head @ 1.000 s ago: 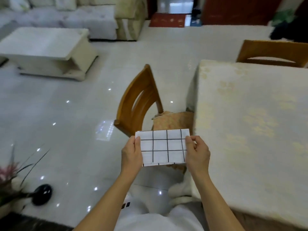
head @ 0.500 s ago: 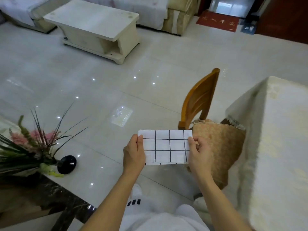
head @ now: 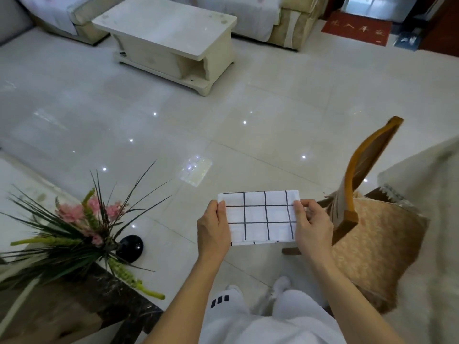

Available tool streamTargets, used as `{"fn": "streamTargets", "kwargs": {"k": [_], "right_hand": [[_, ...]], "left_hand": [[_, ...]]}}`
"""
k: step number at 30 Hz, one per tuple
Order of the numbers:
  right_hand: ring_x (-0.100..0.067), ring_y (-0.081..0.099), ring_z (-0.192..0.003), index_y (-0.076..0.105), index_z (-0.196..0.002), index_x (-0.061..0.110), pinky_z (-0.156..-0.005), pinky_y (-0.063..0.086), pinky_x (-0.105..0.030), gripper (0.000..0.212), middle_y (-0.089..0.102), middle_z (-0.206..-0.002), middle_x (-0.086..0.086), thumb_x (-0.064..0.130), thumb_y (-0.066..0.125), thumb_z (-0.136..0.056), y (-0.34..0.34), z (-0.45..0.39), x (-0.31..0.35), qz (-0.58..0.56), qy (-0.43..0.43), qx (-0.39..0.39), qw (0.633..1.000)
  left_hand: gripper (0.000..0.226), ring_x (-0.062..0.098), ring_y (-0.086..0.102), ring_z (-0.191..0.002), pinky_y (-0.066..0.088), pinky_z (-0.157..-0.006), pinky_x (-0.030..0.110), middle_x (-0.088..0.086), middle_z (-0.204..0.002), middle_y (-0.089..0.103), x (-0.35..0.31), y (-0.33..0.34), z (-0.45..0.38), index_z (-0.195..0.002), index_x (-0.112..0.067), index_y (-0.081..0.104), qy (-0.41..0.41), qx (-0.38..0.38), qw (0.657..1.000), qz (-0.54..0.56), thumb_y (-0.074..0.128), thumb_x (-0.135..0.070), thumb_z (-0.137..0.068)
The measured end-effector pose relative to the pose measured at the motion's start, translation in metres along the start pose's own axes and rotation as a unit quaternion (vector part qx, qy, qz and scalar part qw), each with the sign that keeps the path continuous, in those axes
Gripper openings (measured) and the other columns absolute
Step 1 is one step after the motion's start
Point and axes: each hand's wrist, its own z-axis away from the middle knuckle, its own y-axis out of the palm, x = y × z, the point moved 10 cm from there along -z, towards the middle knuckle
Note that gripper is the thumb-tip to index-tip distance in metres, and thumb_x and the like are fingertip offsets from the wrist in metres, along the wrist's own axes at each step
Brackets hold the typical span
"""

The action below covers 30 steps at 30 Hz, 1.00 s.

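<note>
- Currently, on my remote feed, I see both hands raised in front of the body, with a folded cloth (head: 259, 217), white with a black grid, held between them in mid-air.
- I read the left hand (head: 213, 229) as pinching the cloth's left short edge: its thumb lies on the side facing me, and its fingers are curled behind the fabric, out of my sight.
- The right hand (head: 313, 227) pinches the right short edge in the same way, with the thumb on the front near the upper corner and the fingers curled round the back.
- The cloth is flat and about level, with its long side running left to right. Stacked layers show along its lower edge.
- As far as I can make out, it touches nothing but the two hands. It hangs over the tiled floor (head: 223, 115), beyond the white trousers (head: 273, 324).
- Just to its right stands a wooden chair (head: 367, 170) with a tan patterned seat cover (head: 382, 249), pushed up to a table under a cream tablecloth (head: 427, 194).
- Low on my left, pink flowers (head: 82, 214) with long green leaves sit in a black vase (head: 130, 248) on a dark stone-like top (head: 82, 301), well apart from the cloth.
- Farther off I can pick out a white coffee table (head: 173, 28), a pale sofa (head: 248, 18) behind it and a red doormat (head: 357, 31).
</note>
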Motion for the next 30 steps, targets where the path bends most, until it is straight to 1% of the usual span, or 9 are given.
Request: {"fn": "streamTargets", "kwargs": {"k": [2, 5, 7, 10, 13, 19, 23, 27, 30], "right_hand": [[-0.016, 0.057, -0.063, 0.062, -0.095, 0.021, -0.058, 0.046, -0.028, 0.017, 0.064, -0.074, -0.009, 0.032, 0.051, -0.101, 0.01, -0.011, 0.004, 0.008, -0.001, 0.008, 1.0], [-0.02, 0.057, -0.062, 0.06, -0.091, 0.025, -0.057, 0.046, -0.03, 0.014, 0.064, -0.072, -0.011, 0.031, 0.052, -0.101, 0.026, -0.029, 0.012, 0.005, -0.003, 0.012, 1.0], [-0.019, 0.05, -0.057, 0.061, -0.091, 0.023, -0.052, 0.04, -0.023, 0.016, 0.062, -0.069, -0.017, 0.029, 0.052, -0.101, 0.033, -0.046, 0.019, 0.002, -0.008, 0.012, 1.0], [-0.016, 0.047, -0.055, 0.062, -0.09, 0.02, -0.053, 0.038, -0.032, 0.019, 0.059, -0.063, -0.016, 0.031, 0.052, -0.102, 0.047, -0.078, 0.026, -0.004, -0.007, 0.018, 1.0], [-0.008, 0.036, -0.047, 0.06, -0.086, 0.022, -0.052, 0.033, -0.032, 0.021, 0.05, -0.056, -0.008, 0.032, 0.051, -0.102, 0.058, -0.121, 0.029, -0.014, 0.004, 0.017, 1.0], [-0.017, 0.044, -0.054, 0.061, -0.086, 0.022, -0.054, 0.037, -0.033, 0.021, 0.057, -0.063, -0.02, 0.032, 0.051, -0.102, 0.057, -0.21, 0.041, -0.042, 0.024, -0.003, 0.999], [-0.008, 0.039, -0.048, 0.062, -0.088, 0.016, -0.05, 0.035, -0.023, 0.022, 0.051, -0.057, -0.013, 0.03, 0.051, -0.102, 0.046, -0.256, 0.035, -0.06, 0.054, -0.027, 0.996], [-0.013, 0.045, -0.054, 0.062, -0.085, 0.02, -0.054, 0.038, -0.031, 0.022, 0.059, -0.065, -0.018, 0.031, 0.052, -0.101, 0.038, -0.291, 0.03, -0.078, 0.078, -0.043, 0.993], [-0.008, 0.04, -0.048, 0.061, -0.084, 0.021, -0.048, 0.034, -0.02, 0.022, 0.057, -0.064, -0.019, 0.029, 0.052, -0.101, 0.031, -0.314, 0.033, -0.086, 0.077, -0.062, 0.991]], "left_hand": [[0.04, 0.008, 0.029, -0.05, 0.024, -0.048, 0.023, -0.005, -0.057, 0.034, 0.003, -0.002, -0.012, -0.068, -0.016, 0.033, -0.009, -0.004, 1.0, 0.002, 0.039, -0.027, -0.106], [0.04, 0.008, 0.031, -0.051, 0.024, -0.048, 0.023, -0.006, -0.057, 0.034, -0.001, -0.005, -0.035, -0.067, -0.018, 0.033, -0.003, -0.01, 1.0, -0.002, 0.039, -0.027, -0.106], [0.041, 0.007, 0.034, -0.051, 0.026, -0.047, 0.022, -0.007, -0.056, 0.033, -0.007, -0.005, -0.054, -0.066, -0.02, 0.032, 0.005, -0.015, 1.0, -0.003, 0.04, -0.026, -0.106], [0.041, 0.007, 0.033, -0.05, 0.028, -0.047, 0.021, -0.007, -0.055, 0.032, -0.016, -0.001, -0.086, -0.066, -0.019, 0.031, 0.009, -0.025, 1.0, -0.002, 0.04, -0.025, -0.106], [0.041, 0.008, 0.031, -0.052, 0.027, -0.048, 0.021, -0.006, -0.056, 0.031, -0.027, 0.012, -0.126, -0.066, -0.018, 0.031, 0.012, -0.03, 0.999, -0.009, 0.04, -0.024, -0.106], [0.041, 0.009, 0.028, -0.051, 0.026, -0.048, 0.023, -0.008, -0.056, 0.029, -0.073, 0.055, -0.206, -0.066, -0.019, 0.029, 0.026, -0.014, 0.999, -0.029, 0.04, -0.025, -0.106], [0.041, 0.01, 0.026, -0.051, 0.024, -0.047, 0.024, -0.007, -0.055, 0.028, -0.106, 0.089, -0.248, -0.067, -0.019, 0.028, 0.044, 0.013, 0.997, -0.054, 0.039, -0.027, -0.106], [0.042, 0.011, 0.025, -0.05, 0.023, -0.046, 0.023, -0.007, -0.055, 0.026, -0.127, 0.119, -0.277, -0.067, -0.019, 0.027, 0.054, 0.034, 0.995, -0.071, 0.038, -0.027, -0.106], [0.042, 0.009, 0.027, -0.048, 0.024, -0.046, 0.023, -0.007, -0.055, 0.027, -0.14, 0.136, -0.299, -0.066, -0.02, 0.027, 0.061, 0.045, 0.994, -0.076, 0.039, -0.027, -0.106]]}}
